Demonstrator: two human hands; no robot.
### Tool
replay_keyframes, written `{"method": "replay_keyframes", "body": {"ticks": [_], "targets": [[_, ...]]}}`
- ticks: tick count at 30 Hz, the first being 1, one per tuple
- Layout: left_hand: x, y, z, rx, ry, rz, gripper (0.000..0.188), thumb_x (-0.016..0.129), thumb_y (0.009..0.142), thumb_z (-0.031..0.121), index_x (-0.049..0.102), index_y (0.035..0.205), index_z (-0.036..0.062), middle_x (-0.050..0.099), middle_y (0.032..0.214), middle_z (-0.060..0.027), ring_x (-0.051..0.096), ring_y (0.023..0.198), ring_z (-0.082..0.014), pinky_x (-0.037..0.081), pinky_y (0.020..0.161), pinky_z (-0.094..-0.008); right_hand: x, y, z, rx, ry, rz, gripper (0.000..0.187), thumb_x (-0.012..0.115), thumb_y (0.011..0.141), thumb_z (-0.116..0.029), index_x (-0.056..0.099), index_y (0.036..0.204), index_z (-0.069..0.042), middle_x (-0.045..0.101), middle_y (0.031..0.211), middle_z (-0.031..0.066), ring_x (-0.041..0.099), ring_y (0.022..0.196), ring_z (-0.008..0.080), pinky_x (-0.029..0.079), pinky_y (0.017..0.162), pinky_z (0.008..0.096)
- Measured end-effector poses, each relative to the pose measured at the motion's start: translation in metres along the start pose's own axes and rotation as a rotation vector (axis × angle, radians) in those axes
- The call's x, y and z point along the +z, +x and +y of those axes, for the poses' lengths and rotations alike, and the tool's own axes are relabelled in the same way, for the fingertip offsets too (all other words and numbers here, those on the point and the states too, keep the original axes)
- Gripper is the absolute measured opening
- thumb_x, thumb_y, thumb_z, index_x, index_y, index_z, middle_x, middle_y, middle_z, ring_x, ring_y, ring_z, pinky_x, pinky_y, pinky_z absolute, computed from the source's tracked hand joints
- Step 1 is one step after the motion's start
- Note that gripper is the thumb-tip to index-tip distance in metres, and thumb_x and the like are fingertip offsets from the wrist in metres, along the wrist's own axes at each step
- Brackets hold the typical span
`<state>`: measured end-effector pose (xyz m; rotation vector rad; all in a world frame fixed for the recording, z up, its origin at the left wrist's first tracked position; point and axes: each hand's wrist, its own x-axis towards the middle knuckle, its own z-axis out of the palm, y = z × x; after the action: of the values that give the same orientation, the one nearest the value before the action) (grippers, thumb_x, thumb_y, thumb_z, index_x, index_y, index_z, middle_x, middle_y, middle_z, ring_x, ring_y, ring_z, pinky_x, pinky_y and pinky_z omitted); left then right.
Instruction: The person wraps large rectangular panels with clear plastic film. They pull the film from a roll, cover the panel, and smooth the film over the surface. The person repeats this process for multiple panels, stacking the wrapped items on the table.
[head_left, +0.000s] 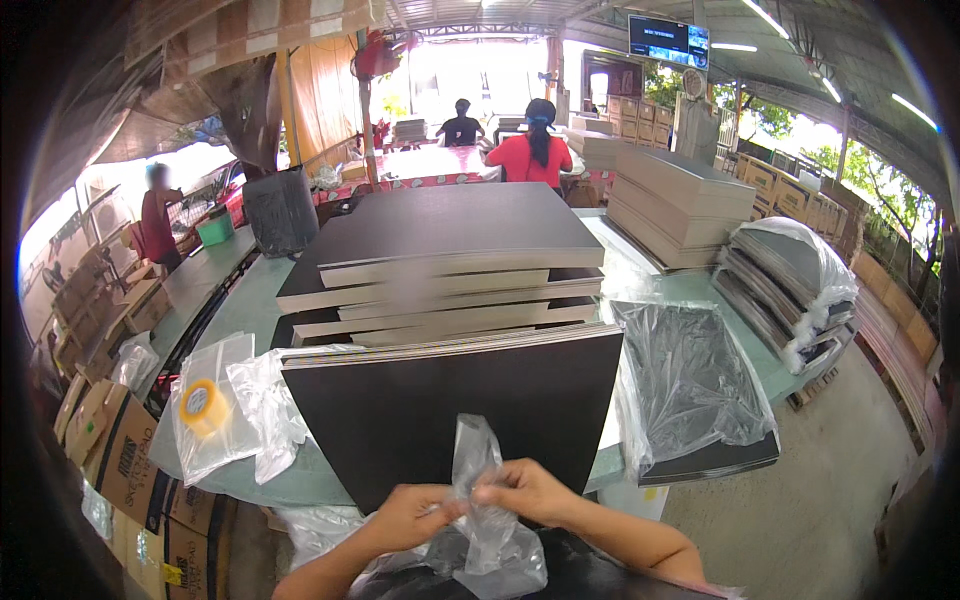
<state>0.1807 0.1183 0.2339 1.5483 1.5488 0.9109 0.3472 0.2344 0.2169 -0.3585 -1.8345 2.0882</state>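
Note:
Both my hands pinch a crumpled clear plastic bag (478, 450) low in front of me. My left hand (415, 515) grips its left side between thumb and fingers, and my right hand (525, 490) grips the right side close by. Loose plastic hangs below them. Just beyond stands a bundle of black boards (400, 420), tilted back against a tall stack of black-covered boards (460, 230) with pale edges. My fingertips overlap the bundle's lower front; whether they touch it I cannot tell.
On the green table (330, 485), a yellow tape roll (203, 405) lies on clear bags at left. Plastic-wrapped black boards (690, 390) lie at right, with a wrapped stack (790, 290) and bare boards (675, 210) beyond. Cardboard boxes (130, 460) stand lower left. People work farther back.

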Motion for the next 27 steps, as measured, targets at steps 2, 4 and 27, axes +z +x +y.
{"method": "replay_keyframes", "body": {"ticks": [2,4,27], "targets": [[0.002,0.001,-0.015,0.053,0.016,-0.073,0.027,0.054,0.08,0.027,0.061,0.087,0.002,0.057,0.072,-0.0064,0.054,0.07,-0.0156,0.043,0.065,-0.0272,0.002,0.004,0.007,0.0,0.214,-0.021,0.018,0.055,0.081,-0.019,0.057,0.084,-0.002,0.059,0.079,0.0044,0.056,0.07,0.0117,0.046,0.064,0.0271],[-0.001,-0.006,-0.053,0.138,0.062,-0.034,0.022,0.053,0.079,0.022,0.06,0.084,0.0013,0.055,0.074,-0.0087,0.054,0.072,-0.017,0.042,0.066,-0.0272,-0.013,0.001,0.005,-0.018,0.532,0.013,0.014,0.055,0.081,-0.018,0.056,0.082,-0.004,0.057,0.075,0.0026,0.054,0.067,0.0106,0.045,0.063,0.0261],[-0.044,-0.028,0.026,0.194,0.078,0.101,0.023,0.059,0.076,0.025,0.055,0.078,0.0026,0.057,0.065,-0.005,0.054,0.059,-0.0114,0.041,0.055,-0.0246,-0.003,-0.005,-0.021,-0.058,0.285,-0.11,0.014,0.06,0.077,-0.014,0.058,0.079,0.0,0.059,0.072,0.0049,0.055,0.065,0.0099,0.044,0.06,0.0227]]}}
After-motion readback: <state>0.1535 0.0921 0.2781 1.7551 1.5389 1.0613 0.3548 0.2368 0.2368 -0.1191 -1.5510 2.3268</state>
